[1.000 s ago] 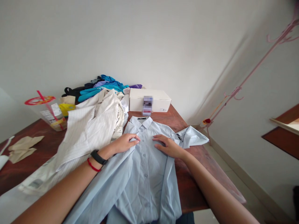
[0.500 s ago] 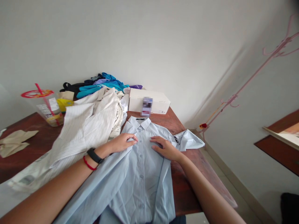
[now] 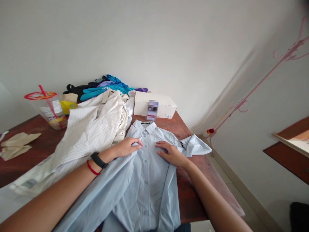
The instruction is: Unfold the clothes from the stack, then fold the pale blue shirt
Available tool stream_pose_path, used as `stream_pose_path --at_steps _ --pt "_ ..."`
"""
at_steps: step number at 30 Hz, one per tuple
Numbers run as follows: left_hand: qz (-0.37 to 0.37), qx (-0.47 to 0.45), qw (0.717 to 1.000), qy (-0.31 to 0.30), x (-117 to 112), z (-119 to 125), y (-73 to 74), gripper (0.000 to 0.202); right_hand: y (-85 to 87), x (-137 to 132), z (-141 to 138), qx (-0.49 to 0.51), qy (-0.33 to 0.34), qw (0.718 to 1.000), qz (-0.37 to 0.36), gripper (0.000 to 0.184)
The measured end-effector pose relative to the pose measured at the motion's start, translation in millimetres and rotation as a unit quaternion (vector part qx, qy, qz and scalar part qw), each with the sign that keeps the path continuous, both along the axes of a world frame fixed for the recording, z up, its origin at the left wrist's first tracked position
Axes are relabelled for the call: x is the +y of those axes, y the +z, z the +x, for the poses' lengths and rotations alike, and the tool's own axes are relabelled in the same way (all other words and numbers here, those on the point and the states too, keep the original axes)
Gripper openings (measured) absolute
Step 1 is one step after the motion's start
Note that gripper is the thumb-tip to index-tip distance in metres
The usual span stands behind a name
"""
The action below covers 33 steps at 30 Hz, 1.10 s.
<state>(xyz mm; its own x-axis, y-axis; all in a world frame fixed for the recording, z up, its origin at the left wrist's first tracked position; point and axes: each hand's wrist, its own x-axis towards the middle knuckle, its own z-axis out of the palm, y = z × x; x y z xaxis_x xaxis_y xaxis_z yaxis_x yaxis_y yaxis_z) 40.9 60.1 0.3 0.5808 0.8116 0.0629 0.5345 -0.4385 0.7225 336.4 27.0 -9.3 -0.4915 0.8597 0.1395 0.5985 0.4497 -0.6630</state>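
A light blue button-up shirt (image 3: 146, 174) lies front up on the wooden table, its collar pointing away from me and its lower end reaching the near edge. My left hand (image 3: 127, 147) rests on the shirt's left chest, fingers stretched toward the button line. On the other side of the buttons, my right hand (image 3: 172, 153) lies on the chest with fingers apart. Neither hand grips the cloth. One sleeve runs down to the lower left, partly hidden by my left forearm; the other is bent, its end sticking out at the right.
Striped white garments (image 3: 89, 129) are heaped at the left. Behind them lies a pile of blue and dark clothes (image 3: 108, 87). A white box (image 3: 154, 103) stands near the wall. A plastic cup with a straw (image 3: 49, 111) and crumpled napkins (image 3: 18, 145) are far left. A pink coat rack (image 3: 260, 80) leans right.
Both hands stay in the same place on the shirt. The view has shifted very slightly; nothing else has visibly moved.
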Motion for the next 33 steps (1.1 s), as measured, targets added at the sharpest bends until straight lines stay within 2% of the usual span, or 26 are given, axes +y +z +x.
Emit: stream_pose_path --at_steps 19,23,26,29,31,33 --pt "-0.001 -0.038 0.999 -0.01 -2.6 -1.1 -0.7 0.028 -2.8 0.6 0.1 -0.002 0.007 1.0 0.008 0.037" --pt "0.007 -0.061 0.998 0.0 -3.3 -2.2 7.4 0.027 -7.0 4.8 3.6 0.003 -0.005 1.0 0.001 0.038" --pt "0.029 -0.089 0.994 0.053 0.6 -14.5 23.5 0.034 -15.9 14.1 13.0 -0.023 -0.069 0.997 0.002 0.043" --pt "0.066 -0.102 0.98 0.159 10.1 -42.1 40.2 0.041 -26.8 25.7 26.3 -0.057 -0.127 0.99 0.024 0.047" --pt "0.085 -0.087 0.965 0.231 18.3 -64.3 45.3 0.043 -32.4 32.4 34.8 -0.068 -0.146 0.986 0.035 0.048" --pt "0.09 -0.055 0.956 0.275 26.0 -83.0 43.9 0.045 -35.6 37.3 41.3 -0.072 -0.163 0.983 0.034 0.049"
